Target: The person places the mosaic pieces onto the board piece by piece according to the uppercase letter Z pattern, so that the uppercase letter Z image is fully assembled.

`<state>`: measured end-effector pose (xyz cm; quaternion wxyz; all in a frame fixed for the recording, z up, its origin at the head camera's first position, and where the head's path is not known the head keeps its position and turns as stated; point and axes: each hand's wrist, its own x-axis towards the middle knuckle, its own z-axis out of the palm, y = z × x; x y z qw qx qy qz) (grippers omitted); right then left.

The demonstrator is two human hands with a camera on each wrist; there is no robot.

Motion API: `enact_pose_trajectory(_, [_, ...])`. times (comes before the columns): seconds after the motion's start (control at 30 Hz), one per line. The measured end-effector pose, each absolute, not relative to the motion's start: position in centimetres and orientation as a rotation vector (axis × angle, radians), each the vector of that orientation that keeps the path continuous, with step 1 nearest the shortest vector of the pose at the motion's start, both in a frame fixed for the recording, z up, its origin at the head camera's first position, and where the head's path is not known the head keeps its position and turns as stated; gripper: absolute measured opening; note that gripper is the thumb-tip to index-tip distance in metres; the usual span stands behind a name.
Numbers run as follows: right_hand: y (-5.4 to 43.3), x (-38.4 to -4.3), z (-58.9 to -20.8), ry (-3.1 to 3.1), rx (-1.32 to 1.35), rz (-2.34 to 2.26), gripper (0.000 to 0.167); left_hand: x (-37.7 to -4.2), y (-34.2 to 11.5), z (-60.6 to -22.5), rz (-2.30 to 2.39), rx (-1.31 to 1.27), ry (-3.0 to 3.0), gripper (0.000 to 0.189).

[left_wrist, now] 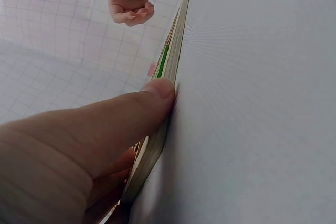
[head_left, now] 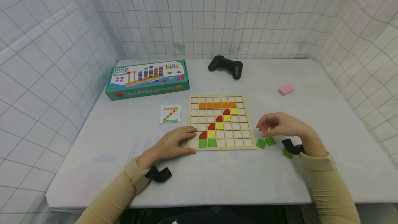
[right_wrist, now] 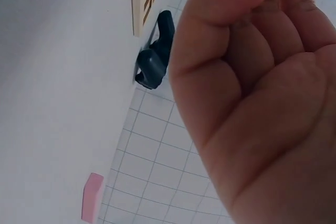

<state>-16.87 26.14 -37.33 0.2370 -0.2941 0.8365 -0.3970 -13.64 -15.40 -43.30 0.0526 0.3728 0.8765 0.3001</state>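
Observation:
My left hand [head_left: 174, 142] holds the front left corner of a wooden grid board [head_left: 234, 142]. Its thumb lies along the front edge, its fingers on the left rim. In the board lie a row of orange square tiles [head_left: 217, 105], a diagonal of red quarter-round tiles [head_left: 211, 126] and yellow square tiles [head_left: 219, 126], and two green square tiles [head_left: 212, 142] at the bottom left. Over the table right of the board hovers my right hand [head_left: 281, 124], fingers loosely bent, nothing visible in them. Below it are loose green tiles [head_left: 261, 143], one partly behind the wrist strap.
A pattern card [head_left: 170, 114] lies left of the board. Behind it stands a green game box [head_left: 147, 78]. A black game controller [head_left: 226, 66] lies at the back, and a pink block [head_left: 286, 89] at the back right. Gridded cloth walls enclose the table.

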Motion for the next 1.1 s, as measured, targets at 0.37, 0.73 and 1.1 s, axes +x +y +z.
enact_pose_trajectory(0.37, [26.2, -17.2, -39.1, 2.210, -0.722, -1.078, 0.025, -13.7, -15.4, -43.5, 0.916, 1.140, 2.668, 0.061])
enact_pose_trajectory(0.73, [26.0, -17.3, -39.9, 2.176, -0.703, -1.077, 0.025, -13.7, -15.4, -43.4, 0.913, 1.126, 2.673, 0.062])
enact_pose_trajectory(1.1, [26.0, -17.1, -40.3, 2.176, -0.675, -1.070, 0.028, -13.7, -15.5, -43.5, 0.907, 1.128, 2.676, 0.062])
